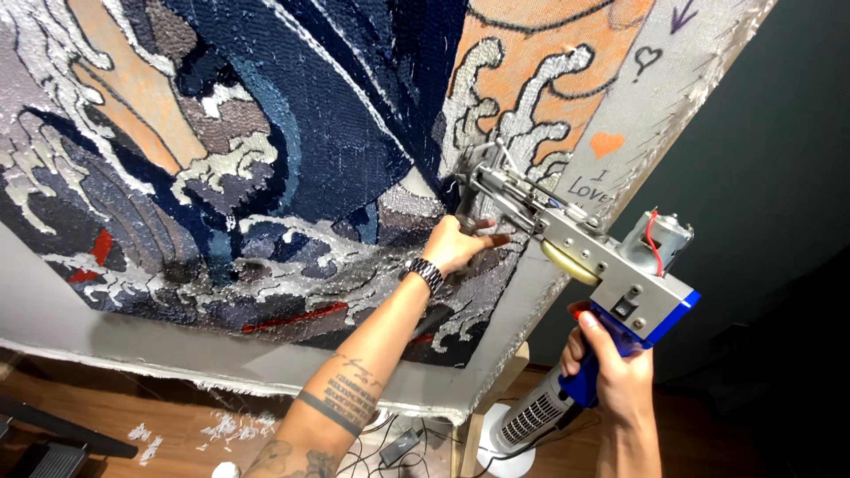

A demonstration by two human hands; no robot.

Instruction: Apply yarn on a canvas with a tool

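Tufting gun point(589, 257): silver body with a blue grip, held up against the stretched rug cloth point(266, 133); its nose meets the cloth just beside the right-hand margin.
Right hand point(611, 367): mine, wrapped closed around the gun's blue grip, below and behind the gun body, well out from the cloth.
Left hand point(456, 243): mine, at the gun's nose, fingers curled toward the front guide; whether they pinch the guide or just rest against the cloth beside it I can't quite tell, since the metal hides the fingertips.
Long axis: the gun runs from my right hand at the lower right up and left to the needle end, so the working tip lies up-left of the gripping hand and right beside my left.
Nearer hand: the left is far closer to the tip; the right carries the weight at the tail.
Wristband point(427, 273): dark band on my left wrist, just below the gun's nose.
Motor point(660, 235): small cylinder with a red wire, on the gun's back end.
Yarn scraps point(221, 429): pale bits on the wooden floor, well below the gun.
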